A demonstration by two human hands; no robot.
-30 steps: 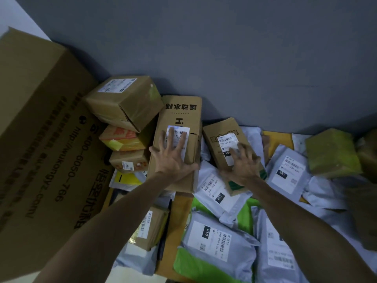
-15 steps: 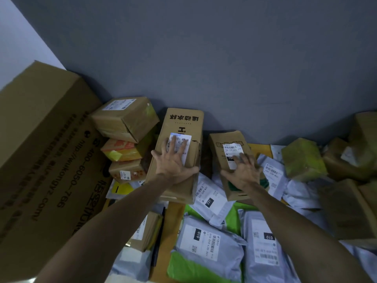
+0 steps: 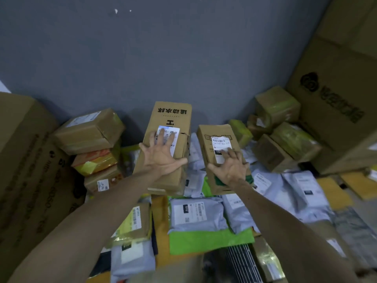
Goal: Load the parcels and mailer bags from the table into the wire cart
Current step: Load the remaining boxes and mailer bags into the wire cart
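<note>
A matte grey-blue painted wall [image 3: 183, 58] fills the upper half of the view, behind the far edge of the table, whose top is covered from sight. Two small white chips [image 3: 116, 11] mark the paint near the top. A sliver of white surface [image 3: 3, 86] shows at far left. A large brown corrugated carton with black print [image 3: 30, 170] flanks the left side, and a second big printed carton [image 3: 336, 94] flanks the right. The light is dim and even, with soft shadow low on the wall.

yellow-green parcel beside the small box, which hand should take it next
Right hand: on the small box next to the yellow-green parcel; left hand is farther, on the tall box.
</note>
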